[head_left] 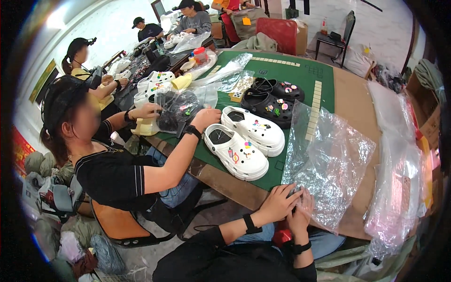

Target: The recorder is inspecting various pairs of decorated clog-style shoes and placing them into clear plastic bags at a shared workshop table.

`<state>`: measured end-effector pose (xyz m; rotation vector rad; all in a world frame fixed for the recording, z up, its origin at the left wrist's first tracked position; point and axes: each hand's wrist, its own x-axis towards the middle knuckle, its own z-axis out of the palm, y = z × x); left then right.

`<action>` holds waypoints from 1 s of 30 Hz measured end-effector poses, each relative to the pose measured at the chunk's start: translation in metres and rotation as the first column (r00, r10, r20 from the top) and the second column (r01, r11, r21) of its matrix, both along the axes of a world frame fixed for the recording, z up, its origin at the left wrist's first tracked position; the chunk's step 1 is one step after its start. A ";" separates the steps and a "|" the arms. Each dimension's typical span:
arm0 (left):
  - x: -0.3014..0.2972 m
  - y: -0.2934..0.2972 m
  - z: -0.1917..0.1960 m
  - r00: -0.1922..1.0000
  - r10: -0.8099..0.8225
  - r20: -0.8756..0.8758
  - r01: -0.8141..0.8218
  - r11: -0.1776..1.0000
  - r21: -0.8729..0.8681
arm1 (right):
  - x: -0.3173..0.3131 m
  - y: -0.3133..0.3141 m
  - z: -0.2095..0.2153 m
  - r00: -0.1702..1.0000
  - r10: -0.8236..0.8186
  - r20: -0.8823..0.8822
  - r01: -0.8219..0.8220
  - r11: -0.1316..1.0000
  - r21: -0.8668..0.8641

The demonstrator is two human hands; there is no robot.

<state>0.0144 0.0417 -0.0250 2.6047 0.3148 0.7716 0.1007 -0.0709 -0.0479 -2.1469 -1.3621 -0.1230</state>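
1. We see our left hand (278, 203) at about 6 o'clock, fingers curled and pinching the near edge of a clear plastic bag (329, 164) at the table's edge.
2. Our right hand (300, 214) sits just beside it, touching it, thumb and fingers pressed on the same bag corner; part of this hand is hidden behind the film.
3. The bag lies crumpled on the table (357, 108), spreading from our hands toward 1 o'clock, over both the brown border and the green mat (300, 70).
4. At 11 o'clock from our hands a pair of white clogs (246, 141) with small coloured charms stands side by side on the mat.
5. Beyond them, toward 12 o'clock, a pair of black clogs (272, 101) with charms rests near a row of pale tiles (314, 110).
6. At 9 o'clock a seated person in a black shirt (117, 174) holds a dark clog inside another clear bag (181, 110) with both hands.
7. At 3 o'clock more clear bags (399, 178) hang in a heap off the table's right side.
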 end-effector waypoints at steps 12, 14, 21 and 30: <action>0.000 0.000 -0.002 1.000 0.005 0.006 -0.005 1.000 0.007 | 0.000 0.000 0.000 1.000 -0.005 0.023 0.005 1.000 0.001; 0.000 0.000 -0.003 1.000 0.003 0.007 -0.003 1.000 -0.002 | 0.000 0.000 0.000 1.000 0.000 0.020 0.000 1.000 -0.003; 0.000 -0.001 -0.002 1.000 0.000 -0.010 0.000 1.000 -0.001 | 0.002 0.000 -0.003 0.999 0.000 0.045 0.000 1.000 0.002; -0.001 0.000 0.003 1.000 -0.008 -0.026 0.007 0.999 -0.043 | 0.004 -0.002 0.003 0.998 0.039 -0.050 -0.036 0.997 0.068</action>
